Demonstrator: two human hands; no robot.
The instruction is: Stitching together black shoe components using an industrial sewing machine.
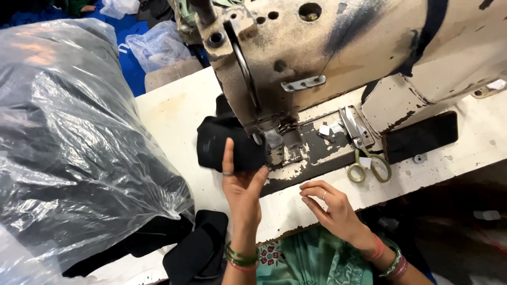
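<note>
At the sewing machine (327, 58), your left hand (240, 187) holds a black fabric piece (224, 145) by the presser foot.

Your left fingers are spread nearly flat, index finger and thumb reaching up onto the near edge of the fabric, which lies on the cream table (174, 111) with its right end under the needle area; whether you pinch it or only press it down cannot be told. Your right hand (330, 206) rests on the table's front edge, fingers curled loosely, holding nothing. Scissors (364, 150) lie on the machine bed, well right of the fabric. To your left, a large clear plastic bag (74, 137) holds a bulk of dark cloth; more black pieces (198, 248) lie just outside its mouth.
</note>
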